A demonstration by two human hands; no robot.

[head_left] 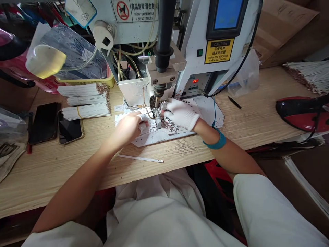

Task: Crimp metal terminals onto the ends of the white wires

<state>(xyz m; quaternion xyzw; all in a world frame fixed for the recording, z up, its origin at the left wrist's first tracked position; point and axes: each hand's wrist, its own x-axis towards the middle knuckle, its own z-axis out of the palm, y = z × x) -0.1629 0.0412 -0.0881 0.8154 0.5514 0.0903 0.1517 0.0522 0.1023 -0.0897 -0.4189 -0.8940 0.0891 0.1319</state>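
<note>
My left hand (130, 126), with white covers on some fingertips, is closed just left of a small metal fixture (157, 120). Thin white strips (123, 118) lie under and beside it; what its fingers pinch is hidden. On the fixture's other side is my right hand (181, 112), in a white glove, with its fingers pinched together near the soldering tip (157, 99); I cannot make out what they hold. Below the gloved fingers spreads a pile of small white and brown parts (171, 127). A white board (144, 140) lies under all this.
The soldering machine (138, 91) stands directly ahead, its display (195, 81) lit red. Bundles of white strips (87, 111) and two phones (70, 128) lie on the left. One loose strip (140, 158) lies near the table's front edge. A black pen (234, 102) is on the right.
</note>
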